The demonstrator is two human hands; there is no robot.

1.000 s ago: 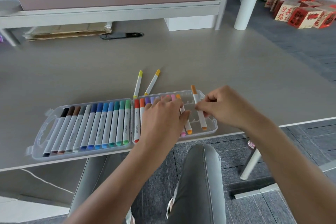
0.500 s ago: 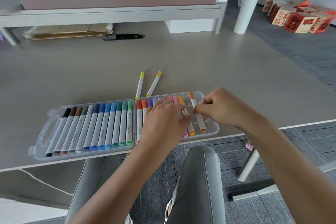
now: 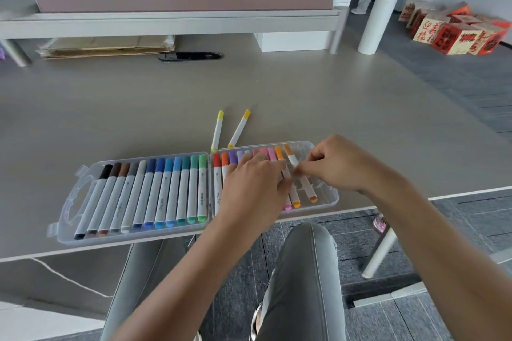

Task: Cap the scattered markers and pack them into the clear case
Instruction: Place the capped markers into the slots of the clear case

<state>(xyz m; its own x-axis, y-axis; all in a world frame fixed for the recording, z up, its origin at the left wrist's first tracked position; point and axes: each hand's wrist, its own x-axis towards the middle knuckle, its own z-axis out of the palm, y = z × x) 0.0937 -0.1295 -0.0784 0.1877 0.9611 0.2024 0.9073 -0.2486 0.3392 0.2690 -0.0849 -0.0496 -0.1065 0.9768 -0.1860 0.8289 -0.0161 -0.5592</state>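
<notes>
**Orange marker going into the case**

The right hand (image 3: pixel 342 165) pinches a white-barrelled orange-capped marker (image 3: pixel 301 174) at its fingertips, over the open clear plastic case (image 3: pixel 329 199). The left hand (image 3: pixel 253 188) lies just beside, fingers flat together on the packed markers. Two yellow-capped markers (image 3: pixel 238 129) lie beyond the fingertips.

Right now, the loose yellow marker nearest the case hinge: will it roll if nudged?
Probably. The yellow marker is a slim round barrel lying free on the smooth table. It looks stiff and likely light. Its cap is on, so little mess.
</notes>
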